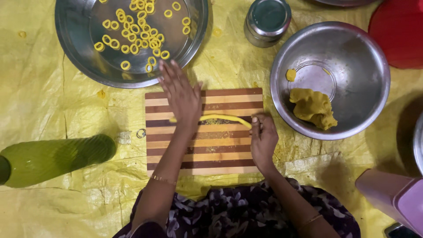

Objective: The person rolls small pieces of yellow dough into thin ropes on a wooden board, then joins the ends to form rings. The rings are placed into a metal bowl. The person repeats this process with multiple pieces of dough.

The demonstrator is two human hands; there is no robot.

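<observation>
Left to right: a green bottle (pixel 53 159) lies on its side on the yellow plastic sheet (pixel 39 83); a steel plate (pixel 79 53) above holds small yellow dough rings (pixel 134 33). On the striped wooden cutting board (pixel 207 152), the left hand (pixel 181 98) lies open and flat, fingers extended, its palm pressing the left end of a thin yellow dough rope (pixel 224 119). The rope runs rightward to the right hand (pixel 263 140), whose fingertips pinch its right end. Farther right, a steel bowl (pixel 361 57) contains a lump of yellow dough (pixel 313 108); a lidded steel container (pixel 267 21) stands behind
</observation>
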